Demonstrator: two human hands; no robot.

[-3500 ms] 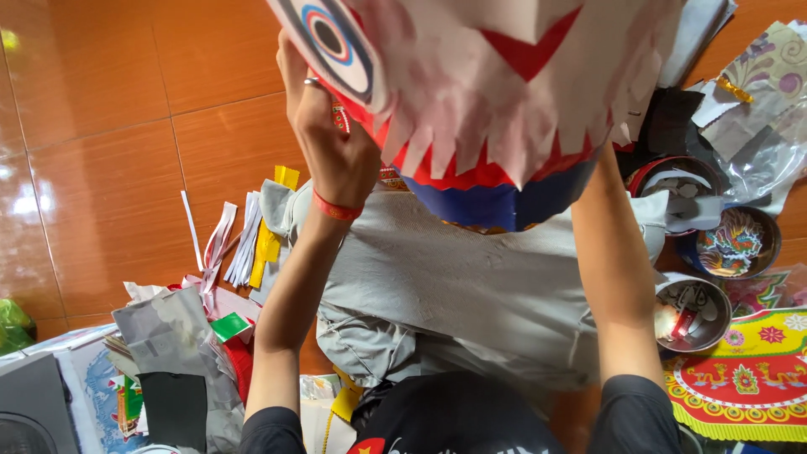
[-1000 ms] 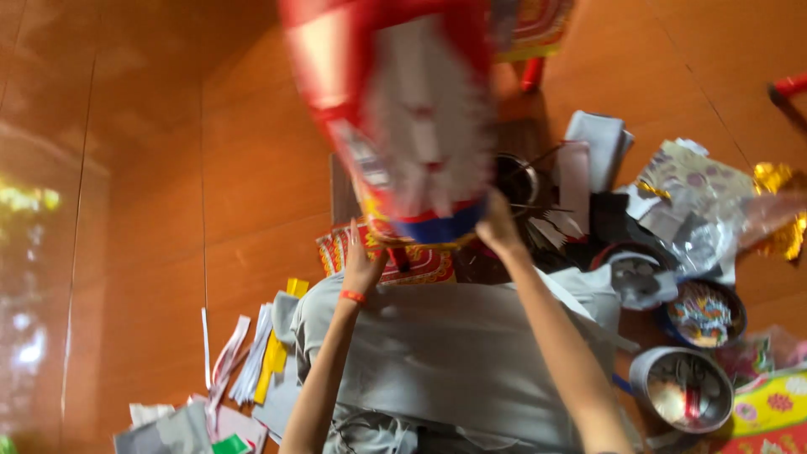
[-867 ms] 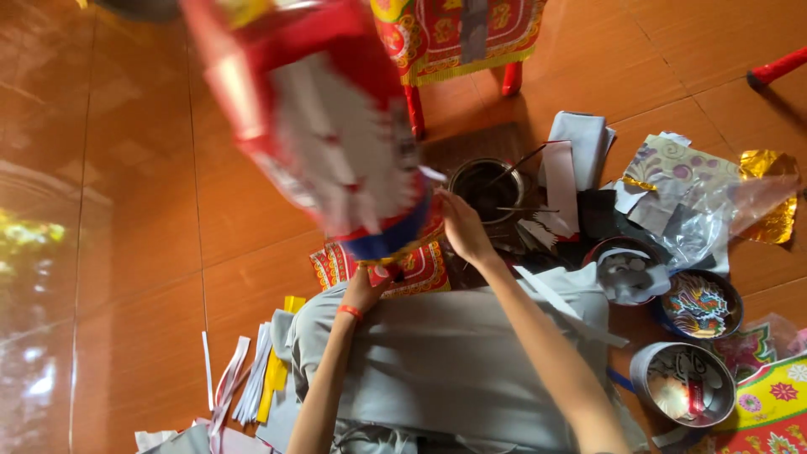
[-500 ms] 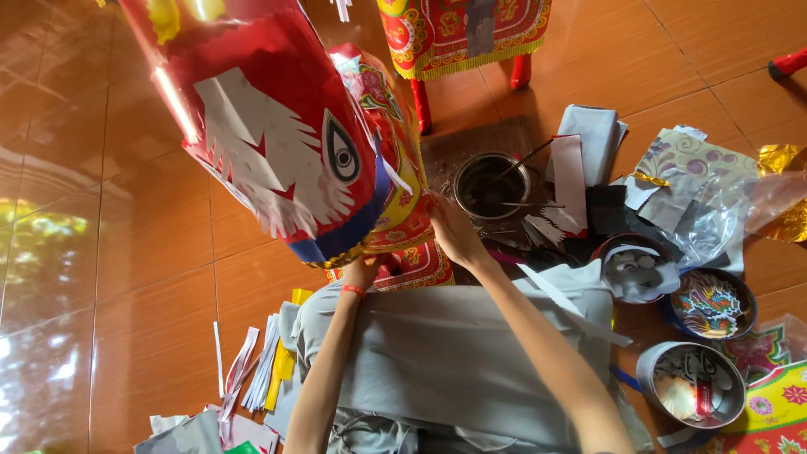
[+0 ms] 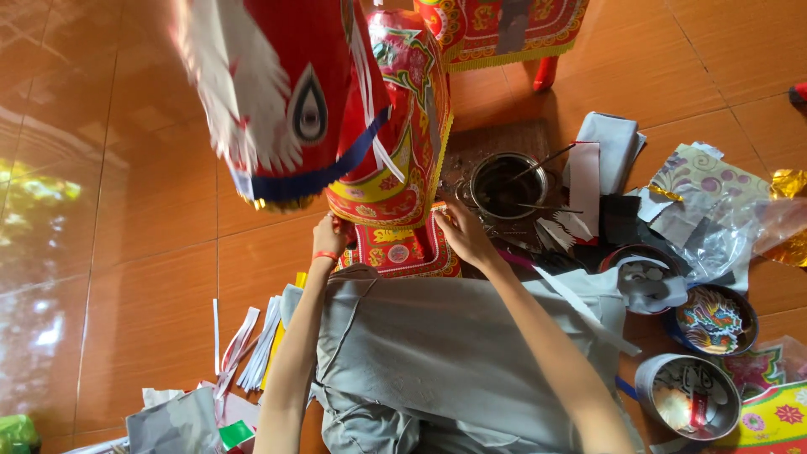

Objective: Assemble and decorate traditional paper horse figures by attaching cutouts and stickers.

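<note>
We've got the red paper horse figure (image 5: 382, 143) standing on the tiled floor (image 5: 126, 210), just past our grey-clothed lap (image 5: 454, 353). Its head, white fringe and painted eye, sits upper left, a bit motion-blurred. Half a second ago it was tilted across frame; now the patterned body is near upright and lower, so it reads as set down, being steadied.

Left hand (image 5: 329, 238), red band at the wrist, is closed on the base's left edge. Right hand (image 5: 464, 235) is on the base's right edge; fingers look wrapped around it, but they're partly hidden, so we can't be sure.

Around it: dark metal pot with sticks (image 5: 507, 187) just right of the figure, cut paper strips (image 5: 252, 345) left of the lap, round tin of scraps (image 5: 688, 395) lower right, patterned bowl (image 5: 711, 319) above that.
</note>
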